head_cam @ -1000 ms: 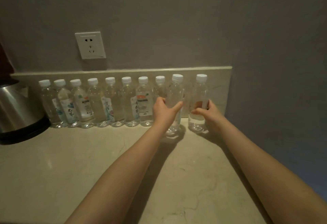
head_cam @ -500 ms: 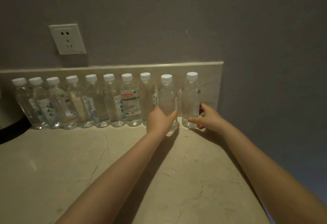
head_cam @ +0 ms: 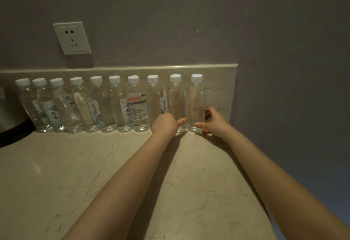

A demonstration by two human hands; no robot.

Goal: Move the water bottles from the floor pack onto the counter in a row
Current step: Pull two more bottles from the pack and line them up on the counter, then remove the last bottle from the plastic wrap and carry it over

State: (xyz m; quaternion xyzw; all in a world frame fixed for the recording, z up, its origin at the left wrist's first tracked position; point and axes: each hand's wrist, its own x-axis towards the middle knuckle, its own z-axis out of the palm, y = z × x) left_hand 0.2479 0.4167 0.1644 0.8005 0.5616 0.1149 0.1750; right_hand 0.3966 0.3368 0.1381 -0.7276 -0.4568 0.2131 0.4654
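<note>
Ten capped water bottles (head_cam: 137, 107) of clear water stand in a row on the counter (head_cam: 56, 164), against the backsplash (head_cam: 221, 91). My left hand (head_cam: 165, 124) grips the ninth bottle (head_cam: 177, 99), my right hand (head_cam: 215, 121) the tenth bottle (head_cam: 196, 99), the row's right end; side wall (head_cam: 284, 107) near, open counter in front

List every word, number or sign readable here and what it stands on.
Nothing reads for certain.
On the clear plastic bottle with the orange-banded white label: print too small.
On the clear plastic bottles with painted white labels: dark brush characters, too blurred.
On the white wall socket: tiny corner mark, unreadable.
On the second-from-right clear bottle in the left hand and the end clear bottle in the right hand: no print shows.
</note>
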